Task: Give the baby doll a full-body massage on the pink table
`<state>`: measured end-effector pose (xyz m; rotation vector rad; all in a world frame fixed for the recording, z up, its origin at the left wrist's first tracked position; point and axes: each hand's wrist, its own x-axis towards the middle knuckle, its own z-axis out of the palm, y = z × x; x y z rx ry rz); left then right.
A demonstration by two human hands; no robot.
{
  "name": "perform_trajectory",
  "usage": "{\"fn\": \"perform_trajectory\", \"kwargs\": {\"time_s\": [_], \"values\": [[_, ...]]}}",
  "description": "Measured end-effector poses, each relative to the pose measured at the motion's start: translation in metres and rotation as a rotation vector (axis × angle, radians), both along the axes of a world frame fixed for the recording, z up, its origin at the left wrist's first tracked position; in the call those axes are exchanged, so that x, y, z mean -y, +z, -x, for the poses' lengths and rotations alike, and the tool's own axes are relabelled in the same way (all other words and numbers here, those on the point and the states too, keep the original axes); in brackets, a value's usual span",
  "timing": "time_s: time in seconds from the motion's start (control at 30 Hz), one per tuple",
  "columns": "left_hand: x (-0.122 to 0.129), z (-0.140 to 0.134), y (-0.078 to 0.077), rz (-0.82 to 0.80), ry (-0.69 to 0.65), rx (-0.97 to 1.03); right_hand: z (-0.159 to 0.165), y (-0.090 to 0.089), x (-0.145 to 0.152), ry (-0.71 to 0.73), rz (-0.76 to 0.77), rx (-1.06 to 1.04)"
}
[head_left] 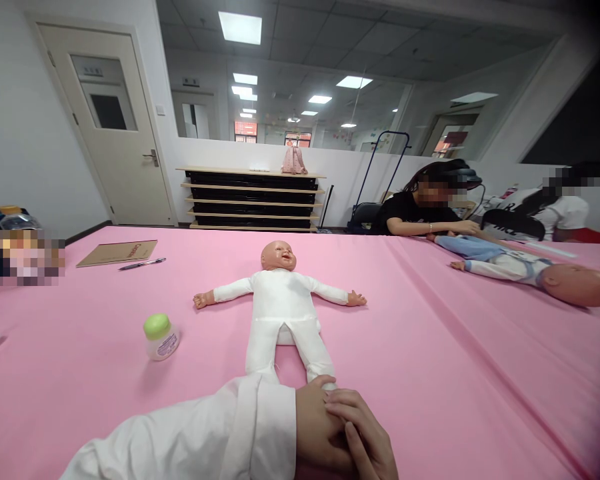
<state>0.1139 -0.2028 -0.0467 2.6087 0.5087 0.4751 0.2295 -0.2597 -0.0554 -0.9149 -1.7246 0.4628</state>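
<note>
My left hand, in a white sleeve, is at the bottom centre, just in front of the doll's feet. Most of its fingers are hidden. Over its back curl the fingers of my right hand, gripping it. Beyond them a baby doll lies face up on the pink cloth, with a white cloth body and arms spread wide. My hands overlap its lower legs in the view; whether they touch cannot be told. Left of the doll stands a small clear jar with a green lid.
A brown notebook and a pen lie at the back left of the pink-covered table. At the right, a person handles another doll in blue and white clothes. A second person sits behind.
</note>
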Motion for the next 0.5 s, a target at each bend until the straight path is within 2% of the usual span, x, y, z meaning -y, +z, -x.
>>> {"fn": "perform_trajectory", "kwargs": {"time_s": [0.17,0.37,0.5], "values": [[0.001,-0.004,0.001,-0.121,0.086,-0.086,0.001,0.001,0.000,0.002,-0.015,0.002],[0.002,0.004,0.022,-0.170,0.012,-0.268,0.001,-0.001,0.001,0.001,-0.005,0.014],[0.004,0.005,0.030,-0.189,0.007,-0.303,0.000,-0.001,0.001,0.014,-0.006,0.020]]}}
